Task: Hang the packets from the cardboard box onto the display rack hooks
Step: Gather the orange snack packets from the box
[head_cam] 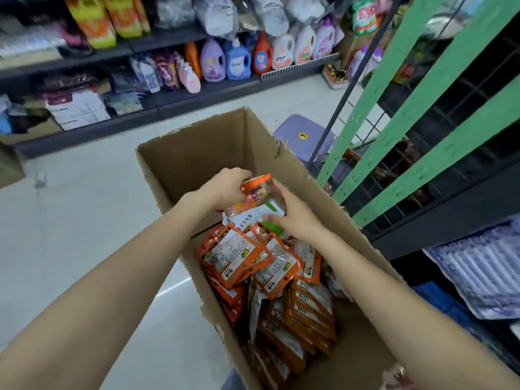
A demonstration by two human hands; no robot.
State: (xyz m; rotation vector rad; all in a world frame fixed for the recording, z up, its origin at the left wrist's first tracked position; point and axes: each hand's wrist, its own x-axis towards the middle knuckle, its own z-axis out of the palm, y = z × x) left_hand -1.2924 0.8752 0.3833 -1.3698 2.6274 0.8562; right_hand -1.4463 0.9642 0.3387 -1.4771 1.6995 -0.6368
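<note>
Meanwhile, the left hand is curling its fingers round the top edge of a small stack of packets, probably to keep their hanging holes lined up, while it is holding them above the open box. Beside it, the right hand is grasping the stack's lower edge, thumb on the white face, seemingly squaring it before lifting. Below, more orange packets are lying loose in the box, and further right the rack, with its green strips, is waiting, well apart from both hands.
</note>
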